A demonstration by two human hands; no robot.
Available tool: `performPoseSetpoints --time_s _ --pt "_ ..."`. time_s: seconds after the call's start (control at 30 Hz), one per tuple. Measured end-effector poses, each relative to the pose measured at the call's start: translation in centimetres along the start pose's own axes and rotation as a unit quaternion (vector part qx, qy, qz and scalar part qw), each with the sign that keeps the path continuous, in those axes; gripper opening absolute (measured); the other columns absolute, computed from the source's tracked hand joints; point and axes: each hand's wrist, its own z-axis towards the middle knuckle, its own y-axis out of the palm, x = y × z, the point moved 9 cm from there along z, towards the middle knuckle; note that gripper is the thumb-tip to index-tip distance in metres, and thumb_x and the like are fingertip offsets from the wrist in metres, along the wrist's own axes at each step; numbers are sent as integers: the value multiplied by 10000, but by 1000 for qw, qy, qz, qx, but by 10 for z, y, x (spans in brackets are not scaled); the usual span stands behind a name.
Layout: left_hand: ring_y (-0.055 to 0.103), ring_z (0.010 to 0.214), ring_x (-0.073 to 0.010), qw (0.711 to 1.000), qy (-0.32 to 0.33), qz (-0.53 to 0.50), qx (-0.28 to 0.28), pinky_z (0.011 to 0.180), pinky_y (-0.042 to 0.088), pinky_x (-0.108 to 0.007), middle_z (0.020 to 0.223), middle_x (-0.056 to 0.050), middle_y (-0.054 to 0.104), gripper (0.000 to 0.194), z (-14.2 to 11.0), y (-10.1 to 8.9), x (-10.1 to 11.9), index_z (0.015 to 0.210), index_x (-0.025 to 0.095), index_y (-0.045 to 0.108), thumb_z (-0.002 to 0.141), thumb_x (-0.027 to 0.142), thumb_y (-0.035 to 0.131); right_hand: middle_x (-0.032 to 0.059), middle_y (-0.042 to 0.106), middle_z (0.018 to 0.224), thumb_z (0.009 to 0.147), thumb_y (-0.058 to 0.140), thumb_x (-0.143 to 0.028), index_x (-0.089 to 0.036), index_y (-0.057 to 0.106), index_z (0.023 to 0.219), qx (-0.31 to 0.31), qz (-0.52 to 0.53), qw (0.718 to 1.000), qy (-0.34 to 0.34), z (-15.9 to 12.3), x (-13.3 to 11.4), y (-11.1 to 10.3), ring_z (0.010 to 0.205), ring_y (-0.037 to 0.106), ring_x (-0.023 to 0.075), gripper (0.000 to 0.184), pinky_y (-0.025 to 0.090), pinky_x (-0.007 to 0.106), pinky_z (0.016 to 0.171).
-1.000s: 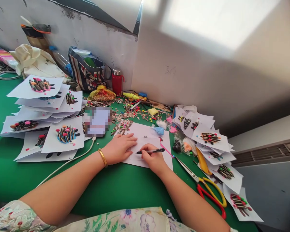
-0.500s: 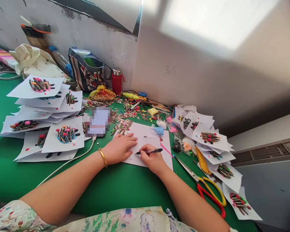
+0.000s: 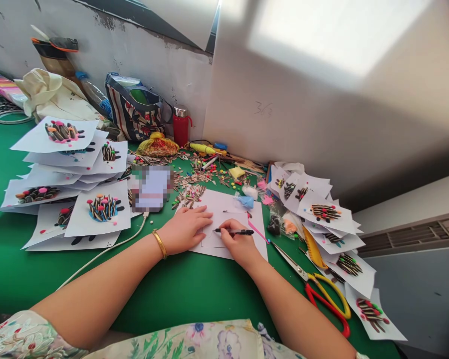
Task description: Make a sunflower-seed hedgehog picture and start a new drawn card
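Observation:
My right hand [image 3: 240, 243] grips a black pen [image 3: 239, 232], its tip at a small white sheet [image 3: 228, 219] that bears thin drawn lines. Beneath that sheet lies a larger white paper [image 3: 213, 199]. My left hand [image 3: 187, 228] rests flat with fingers stretched out over the left side of the papers. A pink strip [image 3: 258, 232] and a small blue clay lump [image 3: 246, 201] lie on the paper just beyond my right hand. To the right are scissors [image 3: 310, 279] with red and yellow handles.
Cards with seed-and-clay figures are stacked at left [image 3: 99, 207] and right [image 3: 324, 212]. Loose sunflower seeds [image 3: 190, 194] are scattered behind the paper. A phone [image 3: 152, 189] with a white cable [image 3: 108, 249], a red flask [image 3: 180, 127] and a striped bag [image 3: 134, 112] stand farther back.
My right hand has shifted slightly to the right and away from me with the pen, and the pen tip has moved up the small sheet. My left hand stays in place.

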Motion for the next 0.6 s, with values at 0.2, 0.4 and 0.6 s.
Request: performPoseSetpoints --time_s 0.2,0.4,0.6 --pt "347 1397 -256 1000 -1 2 -3 1020 326 -454 1436 -14 510 395 0 0 0 1248 291 576 855 285 531 -9 603 713 829 520 -276 -207 616 818 -11 22 1000 14 -4 3 1 650 542 156 119 417 270 599" --pt "347 1397 -255 1000 -1 3 0 1021 328 -452 1436 -15 510 402 0 0 0 1252 291 571 852 284 535 -11 627 718 834 522 -273 -215 629 832 -42 10 999 14 -8 5 11 646 565 156 122 427 271 595" --pt "361 1386 -255 1000 0 4 6 1032 322 -443 1419 -18 524 416 -1 0 1 1260 310 563 846 266 541 -10 641 727 836 521 -280 -214 636 840 -43 -6 999 9 -7 4 12 657 574 156 133 440 271 612"
